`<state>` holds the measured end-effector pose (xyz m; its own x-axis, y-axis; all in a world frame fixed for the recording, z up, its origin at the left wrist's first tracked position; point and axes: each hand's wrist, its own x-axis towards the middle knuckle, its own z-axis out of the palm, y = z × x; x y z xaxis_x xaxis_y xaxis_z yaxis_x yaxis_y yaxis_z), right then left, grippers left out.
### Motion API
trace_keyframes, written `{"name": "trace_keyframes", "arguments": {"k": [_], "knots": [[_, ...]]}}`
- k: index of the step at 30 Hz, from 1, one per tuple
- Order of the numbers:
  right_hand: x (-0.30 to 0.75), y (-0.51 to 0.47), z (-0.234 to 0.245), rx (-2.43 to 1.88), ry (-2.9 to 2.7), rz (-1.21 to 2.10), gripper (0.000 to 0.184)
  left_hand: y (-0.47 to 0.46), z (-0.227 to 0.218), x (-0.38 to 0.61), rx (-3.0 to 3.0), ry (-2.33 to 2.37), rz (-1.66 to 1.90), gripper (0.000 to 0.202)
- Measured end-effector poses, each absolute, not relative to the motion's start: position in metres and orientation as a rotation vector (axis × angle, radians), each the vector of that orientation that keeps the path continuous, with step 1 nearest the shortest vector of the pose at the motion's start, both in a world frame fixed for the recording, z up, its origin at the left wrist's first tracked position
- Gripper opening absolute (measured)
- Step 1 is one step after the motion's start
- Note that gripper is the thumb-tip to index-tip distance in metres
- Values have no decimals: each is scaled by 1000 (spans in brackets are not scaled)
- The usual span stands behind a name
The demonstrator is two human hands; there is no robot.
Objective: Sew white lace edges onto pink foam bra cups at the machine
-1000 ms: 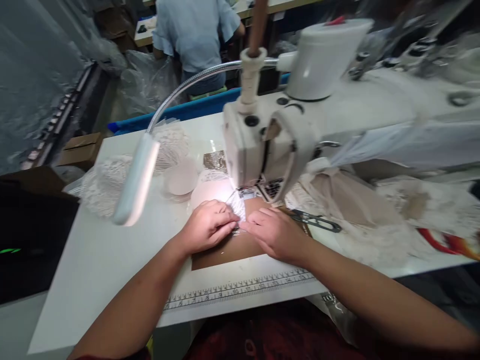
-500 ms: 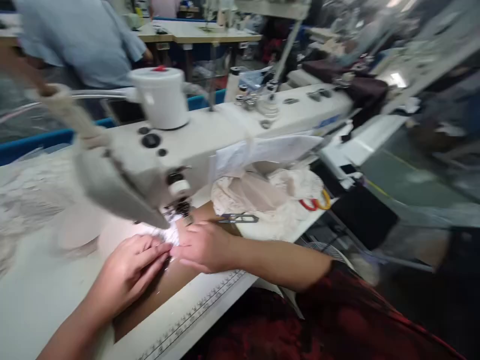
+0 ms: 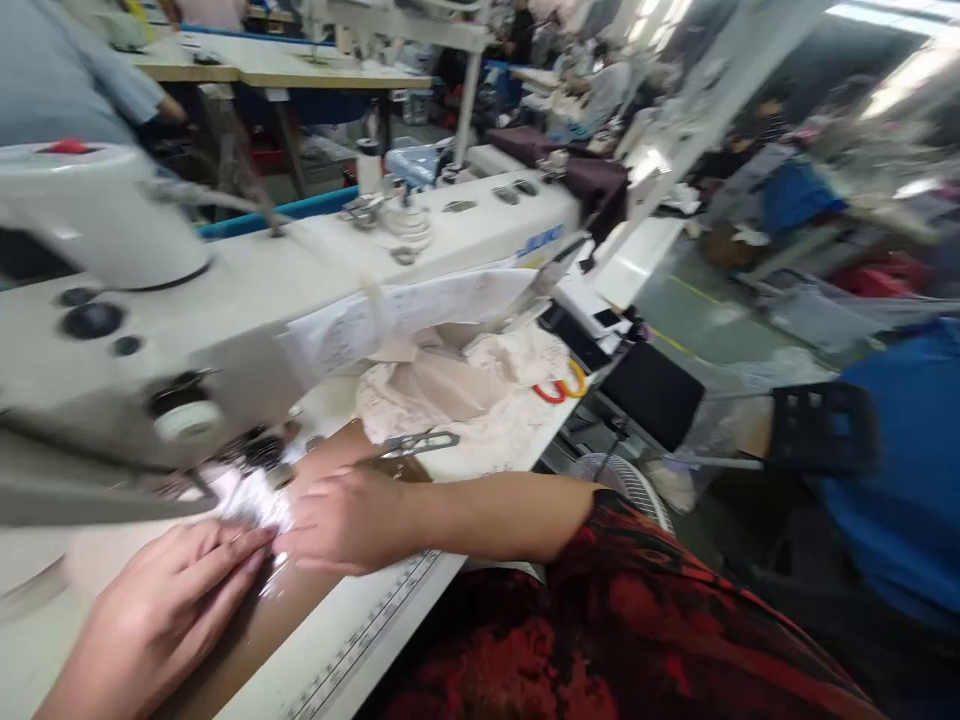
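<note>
Hands both flat on work at sewing machine (image 3: 225, 330). L hand (image 3: 161, 610): fingers nearly straight, loosely together, tips pressing white lace piece (image 3: 259, 505) onto brown sheet (image 3: 247, 630); not gripping. R hand (image 3: 349, 520): palm down, fingers extended w/ slight gaps, tips touching same lace from opposite side. Lace sits just beside needle area, btwn both hands' fingertips. Snips (image 3: 420, 443) lie just behind R hand, near beige fabric pile (image 3: 465, 390). Ruler strip (image 3: 360, 650) along table edge.

A single head-worn view looks forward and down, close above the right hand (image 3: 349, 520). The left hand (image 3: 161, 620) sits at the lower-left edge. Beyond and right of the hands, the view faces the workshop aisle.
</note>
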<state>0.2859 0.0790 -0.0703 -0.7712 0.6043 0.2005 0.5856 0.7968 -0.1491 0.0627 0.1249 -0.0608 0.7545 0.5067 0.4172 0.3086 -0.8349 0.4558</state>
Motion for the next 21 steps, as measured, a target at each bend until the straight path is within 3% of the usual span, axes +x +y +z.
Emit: {"name": "trace_keyframes", "arguments": {"k": [4,21], "knots": [[282,73,-62,-932,-2671,222,28,113,-55,58,2692,727,546,22],[276,73,-70,-860,-2650,96,27,113,-65,50,2744,796,482,27]]}}
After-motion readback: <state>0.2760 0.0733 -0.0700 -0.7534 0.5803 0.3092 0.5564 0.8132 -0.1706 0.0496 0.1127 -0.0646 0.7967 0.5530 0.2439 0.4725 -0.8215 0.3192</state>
